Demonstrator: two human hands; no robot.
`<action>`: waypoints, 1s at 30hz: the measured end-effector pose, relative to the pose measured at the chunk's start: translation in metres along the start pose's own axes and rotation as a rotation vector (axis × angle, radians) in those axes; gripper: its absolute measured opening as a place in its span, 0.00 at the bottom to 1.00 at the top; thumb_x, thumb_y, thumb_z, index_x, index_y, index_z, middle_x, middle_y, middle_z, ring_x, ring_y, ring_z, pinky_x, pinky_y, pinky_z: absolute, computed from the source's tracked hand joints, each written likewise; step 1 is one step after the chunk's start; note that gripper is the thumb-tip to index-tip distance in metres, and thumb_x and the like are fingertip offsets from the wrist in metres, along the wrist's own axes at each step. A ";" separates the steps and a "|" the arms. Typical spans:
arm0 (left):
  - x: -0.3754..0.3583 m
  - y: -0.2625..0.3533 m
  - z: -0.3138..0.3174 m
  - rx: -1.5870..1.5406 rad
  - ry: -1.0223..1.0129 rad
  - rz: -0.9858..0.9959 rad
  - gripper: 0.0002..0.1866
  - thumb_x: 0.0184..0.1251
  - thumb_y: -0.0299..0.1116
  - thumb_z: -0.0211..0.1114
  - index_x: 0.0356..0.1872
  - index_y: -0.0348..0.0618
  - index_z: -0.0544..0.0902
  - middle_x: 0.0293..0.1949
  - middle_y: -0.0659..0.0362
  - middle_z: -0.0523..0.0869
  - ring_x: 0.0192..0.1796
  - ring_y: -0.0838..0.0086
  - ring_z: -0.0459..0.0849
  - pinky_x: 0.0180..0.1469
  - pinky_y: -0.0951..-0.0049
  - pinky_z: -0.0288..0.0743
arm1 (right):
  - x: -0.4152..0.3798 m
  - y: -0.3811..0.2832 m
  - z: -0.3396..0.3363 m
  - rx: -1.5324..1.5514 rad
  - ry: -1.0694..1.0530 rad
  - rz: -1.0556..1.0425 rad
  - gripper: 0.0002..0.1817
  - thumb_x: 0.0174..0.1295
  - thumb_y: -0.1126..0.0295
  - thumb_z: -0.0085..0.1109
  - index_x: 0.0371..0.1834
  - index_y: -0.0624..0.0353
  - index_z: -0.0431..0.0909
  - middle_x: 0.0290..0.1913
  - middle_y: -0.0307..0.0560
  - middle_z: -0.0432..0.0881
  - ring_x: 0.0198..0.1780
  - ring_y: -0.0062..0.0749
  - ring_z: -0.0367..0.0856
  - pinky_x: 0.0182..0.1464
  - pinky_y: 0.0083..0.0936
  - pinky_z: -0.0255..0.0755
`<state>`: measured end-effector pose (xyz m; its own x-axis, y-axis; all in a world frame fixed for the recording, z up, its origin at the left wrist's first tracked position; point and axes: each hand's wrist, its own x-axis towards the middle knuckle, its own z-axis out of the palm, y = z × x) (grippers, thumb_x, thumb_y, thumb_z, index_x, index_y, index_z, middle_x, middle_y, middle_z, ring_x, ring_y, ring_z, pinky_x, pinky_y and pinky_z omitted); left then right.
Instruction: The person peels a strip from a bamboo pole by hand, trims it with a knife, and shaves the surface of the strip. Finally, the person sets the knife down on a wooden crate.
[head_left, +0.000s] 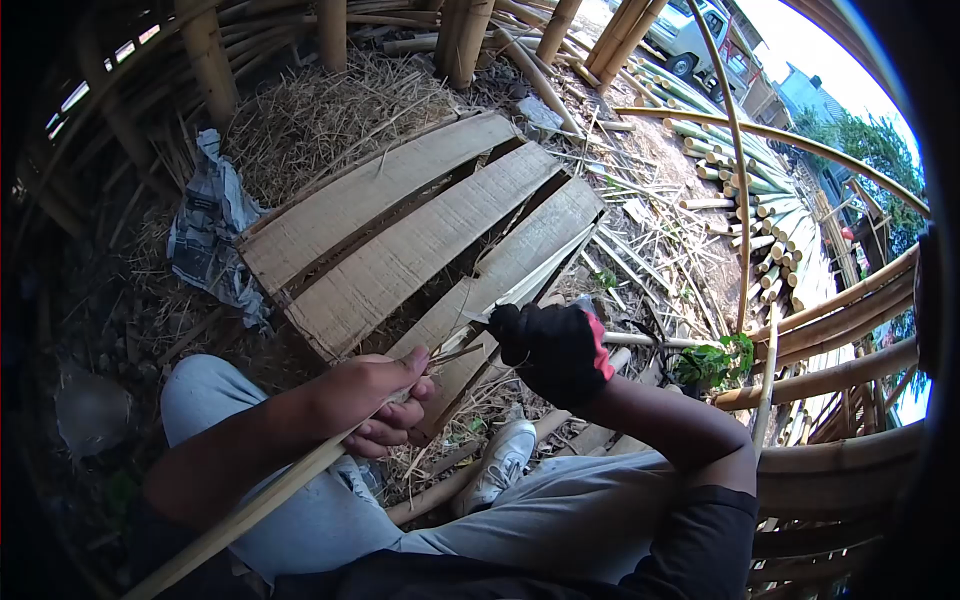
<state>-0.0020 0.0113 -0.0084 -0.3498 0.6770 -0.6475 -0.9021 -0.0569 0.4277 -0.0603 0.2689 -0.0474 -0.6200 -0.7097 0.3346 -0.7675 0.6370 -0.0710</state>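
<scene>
My bare left hand (385,402) is closed around a long bamboo strip (270,500). The strip runs back under my left forearm to the lower left, and its thin, split end (455,355) pokes out past my thumb. My right hand (550,350), in a black and red glove, is closed on a knife whose short pale blade (475,316) points left; its handle is hidden in the fist. The blade is slightly above the strip's split end, apart from it. Both hands are over the near end of a wooden slatted platform (390,270).
Crumpled newspaper (212,225) lies left of the slats, with a heap of shavings (340,120) behind. Bamboo posts (465,40) stand at the back. Cut bamboo poles (775,240) are stacked at right, beyond bamboo rails (830,380). A white shoe (505,455) rests below my hands.
</scene>
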 end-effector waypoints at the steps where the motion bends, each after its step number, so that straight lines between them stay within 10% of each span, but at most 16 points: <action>1: -0.001 0.000 0.000 0.004 0.002 0.002 0.21 0.78 0.58 0.42 0.36 0.52 0.65 0.20 0.70 0.61 0.14 0.88 0.55 0.13 0.86 0.50 | 0.000 0.003 0.002 -0.029 -0.017 -0.004 0.07 0.55 0.68 0.60 0.32 0.53 0.71 0.19 0.42 0.72 0.20 0.38 0.76 0.21 0.34 0.68; 5: -0.003 0.000 0.003 0.013 0.031 0.004 0.21 0.77 0.59 0.43 0.35 0.52 0.65 0.19 0.70 0.60 0.15 0.88 0.55 0.13 0.85 0.50 | -0.003 0.015 0.014 0.015 0.017 -0.029 0.06 0.56 0.68 0.59 0.30 0.53 0.71 0.20 0.43 0.73 0.20 0.38 0.77 0.21 0.33 0.68; 9: -0.009 -0.008 0.009 0.037 0.031 0.009 0.22 0.77 0.59 0.45 0.34 0.52 0.65 0.18 0.70 0.60 0.14 0.86 0.56 0.13 0.84 0.50 | -0.023 0.106 0.042 -0.831 -0.159 0.294 0.02 0.54 0.72 0.56 0.26 0.53 0.74 0.19 0.41 0.77 0.21 0.35 0.81 0.23 0.30 0.72; 13: -0.020 -0.010 0.004 0.053 0.025 0.019 0.22 0.77 0.59 0.45 0.33 0.52 0.65 0.18 0.70 0.61 0.14 0.86 0.57 0.13 0.83 0.50 | -0.104 0.231 0.042 -0.696 -0.547 0.545 0.07 0.57 0.69 0.55 0.35 0.56 0.82 0.31 0.52 0.86 0.34 0.45 0.88 0.32 0.39 0.78; 16: -0.035 -0.005 0.008 0.016 0.013 0.043 0.21 0.77 0.57 0.46 0.34 0.51 0.64 0.18 0.70 0.60 0.14 0.87 0.55 0.13 0.84 0.50 | -0.101 0.224 0.023 -0.608 -0.493 0.735 0.09 0.56 0.69 0.56 0.38 0.57 0.81 0.35 0.55 0.86 0.38 0.48 0.88 0.36 0.43 0.79; 21: -0.041 0.003 0.003 0.039 0.023 0.090 0.20 0.76 0.56 0.49 0.35 0.50 0.64 0.19 0.70 0.59 0.14 0.87 0.54 0.13 0.84 0.50 | -0.055 0.180 -0.014 -0.458 -0.030 0.489 0.10 0.60 0.73 0.49 0.40 0.48 0.79 0.33 0.49 0.84 0.34 0.49 0.85 0.34 0.45 0.76; 25: -0.028 0.007 0.006 0.038 0.063 0.082 0.20 0.78 0.55 0.46 0.35 0.50 0.64 0.18 0.70 0.60 0.13 0.88 0.53 0.13 0.85 0.49 | -0.010 0.131 -0.003 -0.154 -0.062 0.432 0.12 0.65 0.65 0.50 0.46 0.46 0.82 0.38 0.50 0.86 0.42 0.48 0.85 0.43 0.41 0.77; 30: -0.018 0.007 0.000 -0.076 -0.001 0.069 0.22 0.77 0.59 0.42 0.34 0.50 0.64 0.17 0.70 0.59 0.12 0.86 0.53 0.11 0.83 0.50 | 0.042 0.166 0.020 0.012 -0.250 0.928 0.28 0.70 0.45 0.43 0.42 0.58 0.83 0.40 0.62 0.84 0.45 0.57 0.82 0.48 0.44 0.73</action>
<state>-0.0020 -0.0014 0.0064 -0.4118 0.6703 -0.6174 -0.8923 -0.1591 0.4224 -0.2170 0.3393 -0.0638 -0.9971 0.0309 -0.0698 0.0454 0.9751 -0.2169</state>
